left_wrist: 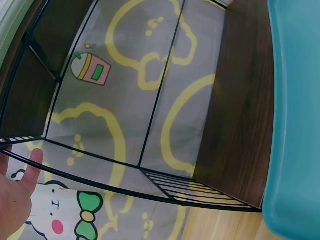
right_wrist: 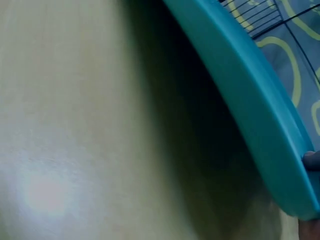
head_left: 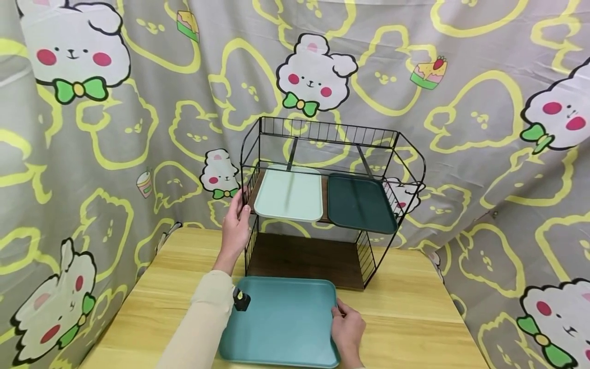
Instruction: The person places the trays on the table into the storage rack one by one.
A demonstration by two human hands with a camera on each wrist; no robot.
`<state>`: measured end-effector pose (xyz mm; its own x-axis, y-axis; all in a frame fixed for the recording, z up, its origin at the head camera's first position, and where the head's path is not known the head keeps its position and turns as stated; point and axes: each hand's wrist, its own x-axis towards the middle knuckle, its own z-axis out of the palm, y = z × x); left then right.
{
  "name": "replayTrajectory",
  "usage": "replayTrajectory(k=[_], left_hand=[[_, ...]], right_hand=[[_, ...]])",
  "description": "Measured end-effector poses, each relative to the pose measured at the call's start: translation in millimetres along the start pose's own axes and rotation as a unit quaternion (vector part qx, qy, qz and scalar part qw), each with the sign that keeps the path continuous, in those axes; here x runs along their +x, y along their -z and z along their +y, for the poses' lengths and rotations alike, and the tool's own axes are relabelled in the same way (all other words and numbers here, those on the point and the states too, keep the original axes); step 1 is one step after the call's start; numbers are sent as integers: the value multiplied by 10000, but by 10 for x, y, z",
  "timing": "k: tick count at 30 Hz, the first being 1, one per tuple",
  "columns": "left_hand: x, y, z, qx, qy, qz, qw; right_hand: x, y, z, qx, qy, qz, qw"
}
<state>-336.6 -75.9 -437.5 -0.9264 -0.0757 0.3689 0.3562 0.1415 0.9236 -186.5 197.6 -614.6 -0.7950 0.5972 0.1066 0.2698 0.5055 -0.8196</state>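
A black wire rack point(head_left: 399, 136) with two dark wood shelves stands on the table. My left hand point(head_left: 236, 228) holds its left side at the upper shelf, thumb in front and fingers around the frame; in the left wrist view that hand point(left_wrist: 15, 202) is at the lower left edge. My right hand point(head_left: 348, 328) pinches the right edge of a large teal tray point(head_left: 286, 323) in front of the rack. The right wrist view shows the tray's side point(right_wrist: 250, 110) raised over the table, a dark shadow beneath. A pale mint tray point(head_left: 290, 193) and a dark green tray point(head_left: 359, 202) lie side by side on the upper shelf.
The lower shelf point(head_left: 304, 259) is bare dark wood behind the teal tray. Light wood tabletop point(head_left: 415, 307) extends to both sides. A patterned grey curtain point(head_left: 161, 128) encloses the table at the back and sides. A small black device point(head_left: 241, 300) sits at my left wrist.
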Motion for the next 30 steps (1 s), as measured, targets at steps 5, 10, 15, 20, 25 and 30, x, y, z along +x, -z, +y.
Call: replayTrajectory(k=[5, 10, 15, 20, 25, 30], left_hand=[[-3, -5, -12, -33, -21, -12, 10000], [-15, 4, 5, 4, -94, 16, 10000], [-1, -6, -6, -66, -139, 5, 9999], [5, -12, -7, -110, -106, -30, 9999], [4, -16, -10, -53, -132, 5, 9999], [-8, -14, 6, -30, -15, -4, 10000]], right_hand=[[48, 149, -22, 13, -94, -28, 10000], [118, 276, -33, -9, -108, 125, 9999], [262, 346, -20, 36, -283, 249, 9993], [468, 345, -27, 144, -322, 179, 9992], [665, 268, -40, 201, -339, 69, 9992], [799, 153, -49, 438, -562, 178, 9973]])
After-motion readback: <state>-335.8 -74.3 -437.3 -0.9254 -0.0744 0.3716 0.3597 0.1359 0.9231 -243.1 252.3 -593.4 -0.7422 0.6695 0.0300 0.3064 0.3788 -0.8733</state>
